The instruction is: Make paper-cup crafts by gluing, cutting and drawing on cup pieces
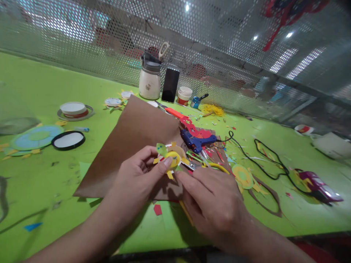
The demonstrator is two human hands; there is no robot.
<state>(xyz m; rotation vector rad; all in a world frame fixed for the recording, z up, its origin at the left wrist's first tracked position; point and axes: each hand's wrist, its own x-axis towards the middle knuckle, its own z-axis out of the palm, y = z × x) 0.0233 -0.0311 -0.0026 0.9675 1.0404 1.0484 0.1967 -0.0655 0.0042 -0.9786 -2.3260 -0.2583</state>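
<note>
My left hand (137,179) pinches a small round paper craft piece (171,157), yellow and green with yellow points around its rim, thumb pressed on its face. My right hand (211,201) lies just right of it, fingertips touching the piece's lower right edge. Both hands hover over a brown sheet of card (131,142) on the green table. A blue hot glue gun (196,141) rests on the card just beyond the piece, its black cable (263,160) trailing right.
A white jar (149,78) with scissors, a dark phone (170,84) and small paint pots (184,95) stand at the back by the perforated metal screen. Paper discs and lids (68,140) lie left. Paper scraps, a yellow-green disc (242,176) and a purple tool (318,185) lie right.
</note>
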